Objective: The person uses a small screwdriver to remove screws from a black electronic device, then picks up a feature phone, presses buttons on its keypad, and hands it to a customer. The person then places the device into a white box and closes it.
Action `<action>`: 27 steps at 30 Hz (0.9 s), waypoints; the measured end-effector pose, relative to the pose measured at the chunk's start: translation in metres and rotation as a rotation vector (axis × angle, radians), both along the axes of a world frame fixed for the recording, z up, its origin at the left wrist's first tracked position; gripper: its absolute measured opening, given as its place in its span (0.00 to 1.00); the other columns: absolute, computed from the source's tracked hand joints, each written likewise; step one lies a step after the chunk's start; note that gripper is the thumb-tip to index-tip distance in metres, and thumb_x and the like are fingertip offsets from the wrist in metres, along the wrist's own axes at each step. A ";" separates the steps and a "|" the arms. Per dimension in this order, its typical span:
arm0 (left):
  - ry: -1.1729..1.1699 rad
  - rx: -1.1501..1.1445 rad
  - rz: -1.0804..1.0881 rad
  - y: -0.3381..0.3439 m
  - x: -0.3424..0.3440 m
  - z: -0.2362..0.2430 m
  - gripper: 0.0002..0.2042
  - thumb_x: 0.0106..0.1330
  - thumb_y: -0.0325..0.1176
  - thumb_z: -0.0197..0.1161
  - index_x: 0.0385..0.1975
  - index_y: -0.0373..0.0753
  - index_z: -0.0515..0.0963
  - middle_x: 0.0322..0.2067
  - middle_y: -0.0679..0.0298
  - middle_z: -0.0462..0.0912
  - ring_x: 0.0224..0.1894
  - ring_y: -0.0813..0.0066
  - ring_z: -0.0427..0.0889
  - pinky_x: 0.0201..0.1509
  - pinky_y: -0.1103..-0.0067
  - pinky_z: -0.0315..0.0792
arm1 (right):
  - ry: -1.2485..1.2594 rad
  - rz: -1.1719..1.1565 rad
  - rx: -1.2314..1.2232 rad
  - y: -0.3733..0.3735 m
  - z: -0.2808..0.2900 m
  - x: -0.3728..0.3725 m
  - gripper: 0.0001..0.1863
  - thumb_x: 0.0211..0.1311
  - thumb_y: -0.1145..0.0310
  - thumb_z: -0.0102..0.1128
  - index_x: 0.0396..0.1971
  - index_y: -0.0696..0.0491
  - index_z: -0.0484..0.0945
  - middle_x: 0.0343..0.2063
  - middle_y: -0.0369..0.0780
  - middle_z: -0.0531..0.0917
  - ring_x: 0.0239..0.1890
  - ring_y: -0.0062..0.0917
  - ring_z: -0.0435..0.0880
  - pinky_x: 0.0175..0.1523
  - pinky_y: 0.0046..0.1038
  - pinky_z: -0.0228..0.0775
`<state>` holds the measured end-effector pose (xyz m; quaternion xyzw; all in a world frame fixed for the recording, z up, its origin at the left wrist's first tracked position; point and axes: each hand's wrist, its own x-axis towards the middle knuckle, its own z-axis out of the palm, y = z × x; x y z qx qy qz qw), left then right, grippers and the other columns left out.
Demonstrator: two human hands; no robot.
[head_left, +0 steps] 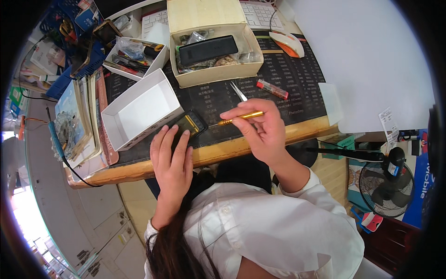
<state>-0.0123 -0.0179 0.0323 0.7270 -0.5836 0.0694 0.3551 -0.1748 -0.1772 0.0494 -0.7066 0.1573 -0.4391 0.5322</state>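
At the far left edge of the counter (139, 169) a stack of books and papers (81, 125) lies with a dark cable (58, 146) running along its side, and a blue basket of odds and ends (74, 28) sits behind it. Next comes an empty white cardboard box (139, 109), open at the top, with a smaller white tray of tools (134, 56) behind it. Just right of the empty box, the left hand (172, 160) lies flat, palm down, its fingers (179, 144) stretched out and close together, pressing on a small dark phone (190, 123) with a yellowish inside, which rests on the black printed mat (288, 83) near the counter's front edge. Behind the phone stands an open beige box (213, 51) holding a black rectangular device (208, 49) and some small bagged parts. A pair of metal tweezers (239, 91) lies on the mat in front of that box. The right hand (262, 132) hovers just right of the phone, its fingers (241, 114) pinched on a gold-coloured screwdriver (240, 117), whose tip points left toward the phone. Further right on the mat lies a small red-capped tube (272, 89), and behind it a white and orange computer mouse (288, 43) beside a white keyboard (260, 14). Off the counter at far right stands a black fan (388, 186).
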 end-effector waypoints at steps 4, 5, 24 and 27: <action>-0.127 0.061 0.029 0.001 0.001 -0.009 0.19 0.62 0.26 0.67 0.55 0.43 0.82 0.61 0.54 0.77 0.65 0.52 0.73 0.71 0.55 0.61 | 0.156 -0.017 -0.175 0.001 0.001 0.005 0.15 0.67 0.80 0.62 0.52 0.60 0.73 0.42 0.45 0.88 0.46 0.29 0.90 0.48 0.27 0.84; -0.134 0.063 0.028 0.001 0.001 -0.011 0.19 0.62 0.26 0.67 0.54 0.43 0.83 0.61 0.55 0.77 0.65 0.52 0.73 0.71 0.55 0.61 | 0.162 -0.007 -0.166 0.002 0.002 0.006 0.15 0.67 0.80 0.63 0.52 0.60 0.73 0.42 0.44 0.87 0.46 0.30 0.90 0.48 0.26 0.84; -0.156 0.032 0.047 -0.001 0.002 -0.021 0.17 0.62 0.27 0.64 0.52 0.43 0.84 0.60 0.56 0.79 0.65 0.53 0.74 0.70 0.57 0.62 | 0.310 0.008 -0.330 -0.004 0.013 0.013 0.13 0.64 0.76 0.67 0.48 0.55 0.78 0.40 0.42 0.87 0.40 0.32 0.90 0.42 0.27 0.82; -0.180 0.010 0.078 -0.004 0.000 -0.014 0.16 0.62 0.28 0.65 0.51 0.42 0.84 0.56 0.57 0.80 0.62 0.55 0.75 0.68 0.57 0.64 | 0.262 0.009 -0.178 -0.008 0.015 0.004 0.14 0.68 0.78 0.63 0.51 0.58 0.73 0.40 0.44 0.88 0.42 0.27 0.90 0.44 0.25 0.82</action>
